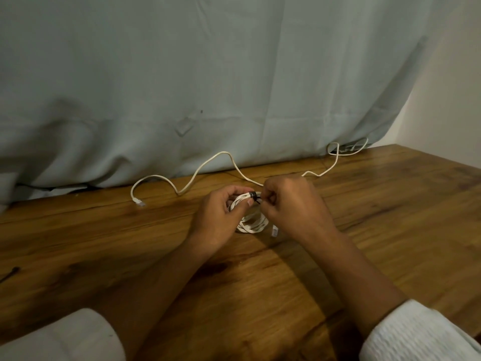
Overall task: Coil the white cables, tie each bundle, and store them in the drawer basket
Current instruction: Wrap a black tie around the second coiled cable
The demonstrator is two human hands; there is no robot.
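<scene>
A coiled white cable bundle [253, 222] hangs just above the wooden table between my hands. My left hand [221, 217] grips the top of the coil, thumb over the strands. A black tie [253, 196] wraps the coil's top. My right hand [289, 204] pinches the tie's loose end beside it. One plug of the coil [274, 232] dangles below my right hand. A second white cable [203, 169] lies uncoiled along the table's back, its plug [139, 202] at the left end. No drawer basket is in view.
The wooden table [130, 243] fills the lower view. A pale grey-green cloth [208, 87] hangs behind it, down to the tabletop. Another black tie [10, 273] lies at the left edge. More white cable loops [346, 147] sit at the back right.
</scene>
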